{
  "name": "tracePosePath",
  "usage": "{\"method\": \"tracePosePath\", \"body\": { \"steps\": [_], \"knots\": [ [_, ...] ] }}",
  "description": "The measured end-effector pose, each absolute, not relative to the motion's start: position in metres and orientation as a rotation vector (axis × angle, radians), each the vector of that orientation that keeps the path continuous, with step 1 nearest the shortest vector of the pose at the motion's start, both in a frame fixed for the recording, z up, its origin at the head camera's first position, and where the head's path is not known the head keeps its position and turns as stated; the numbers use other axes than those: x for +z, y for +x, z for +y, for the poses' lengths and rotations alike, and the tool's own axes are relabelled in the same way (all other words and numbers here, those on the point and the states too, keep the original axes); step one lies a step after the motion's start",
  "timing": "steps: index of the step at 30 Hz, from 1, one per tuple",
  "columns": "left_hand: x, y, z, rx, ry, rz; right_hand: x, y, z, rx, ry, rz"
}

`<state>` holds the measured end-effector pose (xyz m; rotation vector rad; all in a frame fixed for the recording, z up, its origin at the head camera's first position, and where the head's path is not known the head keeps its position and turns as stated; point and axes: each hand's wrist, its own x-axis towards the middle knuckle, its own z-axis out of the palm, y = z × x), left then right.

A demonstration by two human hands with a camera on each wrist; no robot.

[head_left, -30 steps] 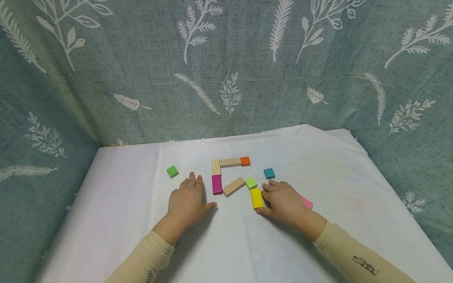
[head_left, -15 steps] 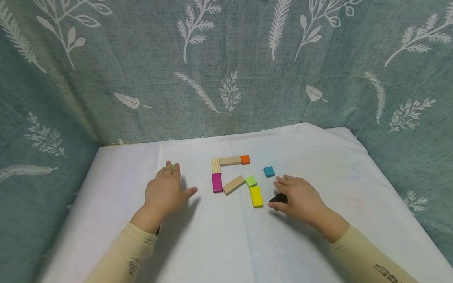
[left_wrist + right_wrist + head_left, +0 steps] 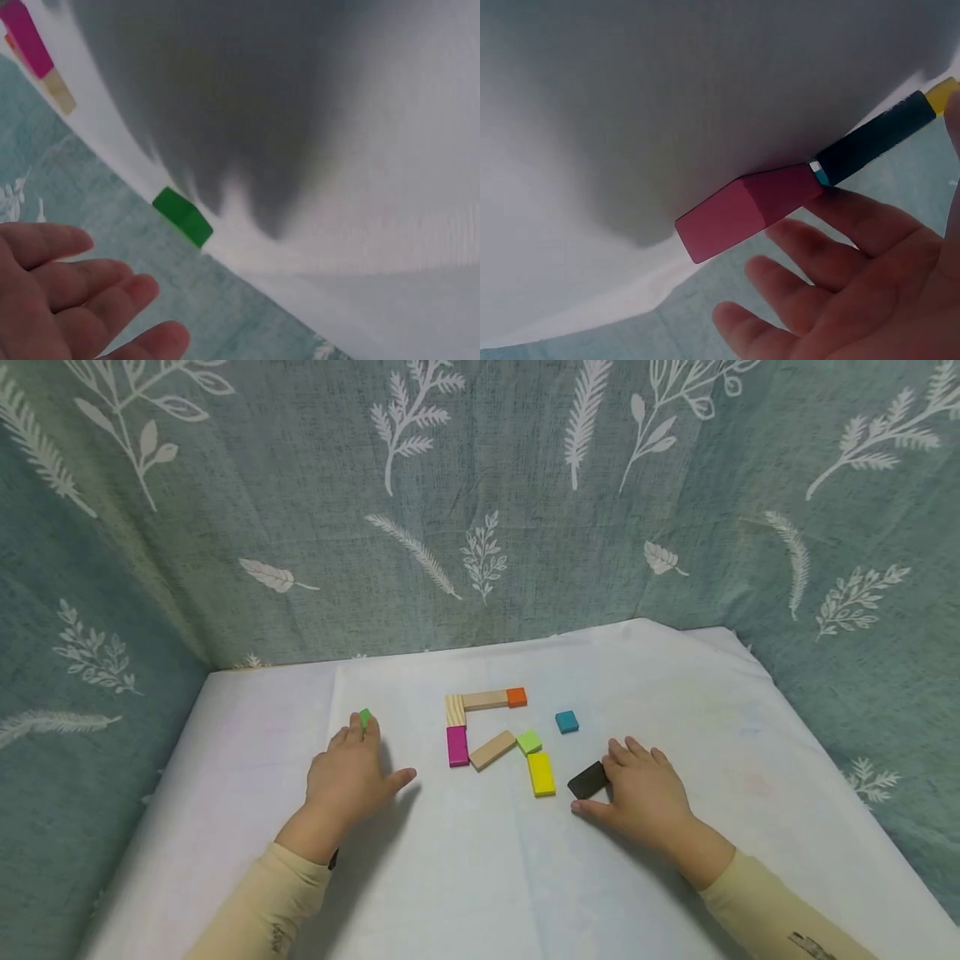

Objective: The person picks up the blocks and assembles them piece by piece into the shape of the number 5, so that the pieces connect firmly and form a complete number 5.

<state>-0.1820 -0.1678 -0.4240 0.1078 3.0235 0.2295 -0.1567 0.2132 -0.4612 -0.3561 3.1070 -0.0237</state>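
Observation:
My left hand (image 3: 347, 777) hovers at the left with fingers extended and thumb spread, its fingertips overlapping a green block (image 3: 365, 717) in the head view. The left wrist view has that green block (image 3: 184, 217) just beyond the loosely bent fingers (image 3: 120, 296). On the right, my right hand (image 3: 647, 793) is spread beside a black block (image 3: 588, 781), which lies between thumb and fingers without a visible grip. A pink block (image 3: 742, 210) shows near the right fingers (image 3: 832, 277) in the right wrist view; the hand hides it in the head view.
On the white cloth (image 3: 465, 877) lie a yellow block (image 3: 541, 774), a light green block (image 3: 529, 742), a plain wood block (image 3: 492, 750), a magenta block (image 3: 457, 746), a striped wood block (image 3: 455, 710), another wood block (image 3: 485, 700), an orange block (image 3: 517, 697) and a teal block (image 3: 567, 721).
My left hand has moved left to the green block. My right hand has shifted right, away from the yellow block, uncovering the black block and covering the pink one.

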Motion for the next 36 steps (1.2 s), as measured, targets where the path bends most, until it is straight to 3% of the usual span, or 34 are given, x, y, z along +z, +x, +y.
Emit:
{"method": "tracePosePath", "body": {
  "steps": [13,23,36],
  "knots": [
    [-0.434,-0.174,-0.159,0.199,0.145,3.083,-0.462,-0.149,0.204,-0.126,-0.346,3.093],
    [-0.437,-0.173,-0.158,0.228,0.149,3.063,-0.465,-0.127,0.178,-0.261,-0.665,2.99],
    [-0.442,-0.173,-0.151,0.204,0.17,3.092,-0.468,-0.132,0.174,-0.222,-0.681,2.999]
  ]
}}
